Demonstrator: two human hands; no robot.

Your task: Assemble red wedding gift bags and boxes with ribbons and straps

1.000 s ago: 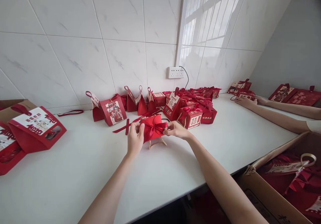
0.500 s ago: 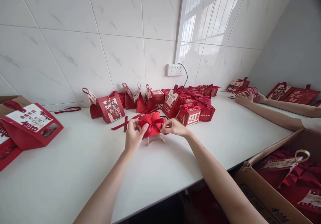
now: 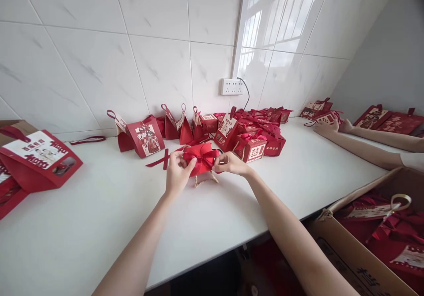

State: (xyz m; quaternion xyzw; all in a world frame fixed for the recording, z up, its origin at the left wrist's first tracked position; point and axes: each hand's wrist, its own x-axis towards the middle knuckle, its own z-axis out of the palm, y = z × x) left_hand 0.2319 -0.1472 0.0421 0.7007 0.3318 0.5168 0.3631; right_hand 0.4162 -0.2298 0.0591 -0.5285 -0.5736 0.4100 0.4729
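In front of me on the white counter is a small bright red gift box with a twisted gold cord handle lying toward me. A dark red ribbon bow is tied across its top. My left hand pinches the bow's left loop between thumb and fingers. My right hand pinches the right side of the same bow. Behind my right hand stands a red gift box with a white label. A loose ribbon lies left of my left hand.
A heap of red gift boxes and several upright handled boxes line the wall. Large red boxes stand at left. At right, a co-worker's hands touch a red box; a cardboard carton holds red packages. A power socket is on the wall.
The view has tilted down slightly, so the scene's edges shift. Both my hands stay on the bow, whose loops look a little more spread out.
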